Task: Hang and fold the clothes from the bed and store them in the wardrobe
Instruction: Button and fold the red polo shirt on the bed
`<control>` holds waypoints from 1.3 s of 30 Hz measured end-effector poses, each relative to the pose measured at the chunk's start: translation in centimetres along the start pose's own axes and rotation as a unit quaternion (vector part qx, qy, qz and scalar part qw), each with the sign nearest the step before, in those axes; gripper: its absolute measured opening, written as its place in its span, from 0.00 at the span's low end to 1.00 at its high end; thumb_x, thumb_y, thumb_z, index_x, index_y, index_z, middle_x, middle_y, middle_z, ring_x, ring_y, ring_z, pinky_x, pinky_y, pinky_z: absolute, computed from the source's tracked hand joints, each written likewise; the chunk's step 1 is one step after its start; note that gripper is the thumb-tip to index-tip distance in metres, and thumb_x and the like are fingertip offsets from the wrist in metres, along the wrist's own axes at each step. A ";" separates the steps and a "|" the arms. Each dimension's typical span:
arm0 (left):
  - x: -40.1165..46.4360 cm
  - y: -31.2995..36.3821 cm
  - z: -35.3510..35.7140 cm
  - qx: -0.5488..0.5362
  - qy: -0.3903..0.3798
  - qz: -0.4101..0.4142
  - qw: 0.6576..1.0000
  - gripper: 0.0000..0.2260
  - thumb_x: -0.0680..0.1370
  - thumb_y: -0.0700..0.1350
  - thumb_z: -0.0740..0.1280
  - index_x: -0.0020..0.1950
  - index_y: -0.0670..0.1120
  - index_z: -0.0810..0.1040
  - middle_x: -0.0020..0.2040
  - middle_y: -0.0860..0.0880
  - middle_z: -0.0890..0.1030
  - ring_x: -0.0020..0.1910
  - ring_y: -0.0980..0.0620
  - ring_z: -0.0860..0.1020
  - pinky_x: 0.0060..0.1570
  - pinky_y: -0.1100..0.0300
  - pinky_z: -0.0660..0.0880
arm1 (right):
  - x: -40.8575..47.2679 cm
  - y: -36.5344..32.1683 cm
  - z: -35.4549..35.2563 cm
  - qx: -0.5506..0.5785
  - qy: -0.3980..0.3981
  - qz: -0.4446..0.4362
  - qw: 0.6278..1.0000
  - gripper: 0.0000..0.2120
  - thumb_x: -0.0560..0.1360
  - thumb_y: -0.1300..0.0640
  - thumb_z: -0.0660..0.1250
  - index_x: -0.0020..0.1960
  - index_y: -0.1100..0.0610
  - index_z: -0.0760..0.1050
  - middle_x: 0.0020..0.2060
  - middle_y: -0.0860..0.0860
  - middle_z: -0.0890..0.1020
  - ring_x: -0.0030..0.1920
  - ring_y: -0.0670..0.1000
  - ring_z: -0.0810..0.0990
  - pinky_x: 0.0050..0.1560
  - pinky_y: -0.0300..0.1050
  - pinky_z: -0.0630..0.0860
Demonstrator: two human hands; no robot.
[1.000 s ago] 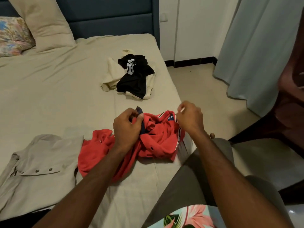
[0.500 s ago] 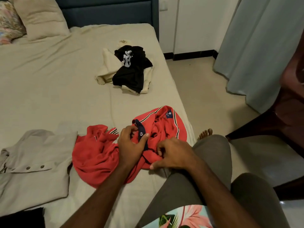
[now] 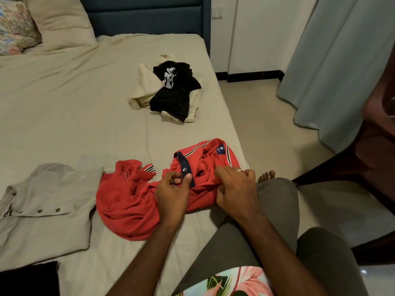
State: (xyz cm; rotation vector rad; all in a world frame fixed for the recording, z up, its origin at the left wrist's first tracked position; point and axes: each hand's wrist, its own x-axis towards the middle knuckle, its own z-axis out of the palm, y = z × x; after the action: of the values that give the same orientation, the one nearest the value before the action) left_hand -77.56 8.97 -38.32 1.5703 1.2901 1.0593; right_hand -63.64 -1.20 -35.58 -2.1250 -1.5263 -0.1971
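A crumpled red polo shirt (image 3: 128, 201) with a navy button placket lies near the bed's right edge. My left hand (image 3: 173, 193) pinches the navy placket just below its buttons. My right hand (image 3: 237, 189), with a ring on one finger, grips the red fabric beside the collar. A beige buttoned shirt (image 3: 42, 206) lies flat to the left. Farther up the bed (image 3: 74, 107) a black printed T-shirt (image 3: 175, 92) sits on a cream garment (image 3: 143, 90).
Pillows (image 3: 57, 20) lean on the blue headboard at the back left. A dark garment (image 3: 27, 278) shows at the bottom left corner. Grey curtain (image 3: 337, 67) and dark wooden furniture (image 3: 374, 157) stand to the right, with tiled floor between. My knee rests on the bed edge.
My right hand came down from above the shirt and took hold of the fabric by the collar. My left hand kept its pinch on the placket and spread it flatter.
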 end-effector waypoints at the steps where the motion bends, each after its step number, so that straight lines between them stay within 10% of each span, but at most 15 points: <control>1: 0.1 0.2 0.2 0.002 -0.003 -0.009 1.000 0.07 0.74 0.45 0.76 0.41 0.49 0.79 0.36 0.52 0.80 0.36 0.51 0.78 0.40 0.54 0.74 | -0.1 0.3 0.0 0.042 0.006 0.001 0.999 0.10 0.72 0.56 0.65 0.53 0.49 0.73 0.47 0.46 0.83 0.46 0.52 0.80 0.50 0.47 0.66; 11: 0.6 3.7 1.4 -0.038 -0.054 0.165 0.984 0.05 0.75 0.42 0.72 0.49 0.47 0.83 0.45 0.56 0.81 0.47 0.54 0.80 0.50 0.60 0.75 | 1.5 0.4 -0.6 0.270 0.117 0.080 0.952 0.14 0.78 0.70 0.64 0.54 0.56 0.82 0.49 0.47 0.85 0.50 0.44 0.81 0.54 0.35 0.75; 18: 2.1 1.1 3.3 -0.205 -0.207 -0.058 0.955 0.05 0.80 0.32 0.67 0.53 0.39 0.80 0.46 0.40 0.86 0.44 0.48 0.83 0.46 0.53 0.78 | 3.1 2.8 1.0 0.323 -0.041 0.089 0.941 0.08 0.68 0.59 0.72 0.46 0.51 0.82 0.44 0.43 0.81 0.46 0.45 0.81 0.46 0.39 0.76; 24: 1.0 0.3 3.2 -0.223 -0.202 -0.064 0.952 0.08 0.81 0.37 0.67 0.46 0.43 0.85 0.42 0.43 0.84 0.42 0.48 0.80 0.44 0.53 0.77 | 2.4 3.6 1.7 0.379 -0.098 0.105 0.914 0.01 0.75 0.56 0.76 0.46 0.51 0.86 0.41 0.44 0.86 0.45 0.48 0.84 0.50 0.50 0.81; 39: 1.2 0.1 3.2 -0.245 -0.210 -0.114 0.940 0.05 0.80 0.36 0.68 0.49 0.38 0.84 0.46 0.39 0.84 0.45 0.44 0.81 0.51 0.47 0.78 | 2.1 3.8 1.8 0.313 -0.091 0.026 0.945 0.06 0.74 0.61 0.74 0.49 0.53 0.85 0.42 0.42 0.82 0.46 0.45 0.81 0.49 0.36 0.77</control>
State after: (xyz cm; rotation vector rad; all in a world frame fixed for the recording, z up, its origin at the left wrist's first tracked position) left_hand -74.35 9.84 -39.05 1.1503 0.8108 0.7648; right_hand -59.73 0.52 -37.45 -1.6930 -1.3852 0.4604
